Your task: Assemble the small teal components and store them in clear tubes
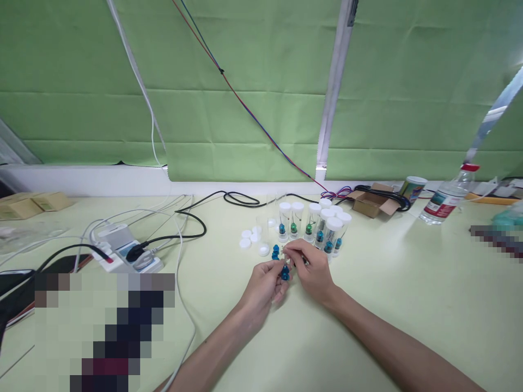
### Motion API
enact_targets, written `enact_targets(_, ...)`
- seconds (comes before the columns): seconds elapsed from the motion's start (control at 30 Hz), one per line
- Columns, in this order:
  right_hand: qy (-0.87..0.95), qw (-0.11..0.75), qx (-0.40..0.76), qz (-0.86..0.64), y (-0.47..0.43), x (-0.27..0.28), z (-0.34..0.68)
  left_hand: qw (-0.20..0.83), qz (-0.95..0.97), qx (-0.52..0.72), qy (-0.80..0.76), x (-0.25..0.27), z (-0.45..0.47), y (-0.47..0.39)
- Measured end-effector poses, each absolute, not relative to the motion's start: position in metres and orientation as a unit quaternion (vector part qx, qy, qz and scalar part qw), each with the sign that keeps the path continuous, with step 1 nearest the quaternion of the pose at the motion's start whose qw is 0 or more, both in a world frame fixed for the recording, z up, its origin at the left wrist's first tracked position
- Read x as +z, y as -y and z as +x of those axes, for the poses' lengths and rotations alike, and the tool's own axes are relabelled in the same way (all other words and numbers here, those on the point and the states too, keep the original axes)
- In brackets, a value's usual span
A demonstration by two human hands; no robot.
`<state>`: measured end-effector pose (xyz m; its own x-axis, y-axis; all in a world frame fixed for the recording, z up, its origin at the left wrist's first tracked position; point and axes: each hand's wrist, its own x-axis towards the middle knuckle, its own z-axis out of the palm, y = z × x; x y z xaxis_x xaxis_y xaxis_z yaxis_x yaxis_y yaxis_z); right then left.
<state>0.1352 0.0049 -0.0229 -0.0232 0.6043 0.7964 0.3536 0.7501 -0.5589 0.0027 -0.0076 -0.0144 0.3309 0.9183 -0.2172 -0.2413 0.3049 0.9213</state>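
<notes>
My left hand (261,283) is closed on a small shiny blue part (285,275), gripped between thumb and fingers. My right hand (312,269) is pinched at the top of this part, on a thin piece too small to make out. Just beyond the left fingertips, another blue part (275,251) of similar look sits on the table. Behind my hands stand several transparent tubes (298,220) with white caps, holding blue or green parts with thin dark stems. Loose white caps (245,243) lie to the left of the tubes, and one round cap (263,250) is nearer my left hand.
On the left, a white power strip (141,261) has plugs and cables. A black cable (241,200) runs along the back of the pale table (388,283). At the back right are an open cardboard box (373,202), a can (412,189) and a water bottle (447,198).
</notes>
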Motion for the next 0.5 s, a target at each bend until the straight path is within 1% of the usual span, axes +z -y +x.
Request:
enact_targets(0.27,0.716,0.607,0.103,-0.329,-0.0057,-0.0237,0.1372,0.700,0.422,0.405,-0.410,-0.0128,0.0031,0.0081)
enact_targets(0.5,0.706,0.616,0.128,-0.326,-0.0051,-0.0245,0.1371,0.702,0.417,0.409,-0.408,-0.0139,0.0027,0.0078)
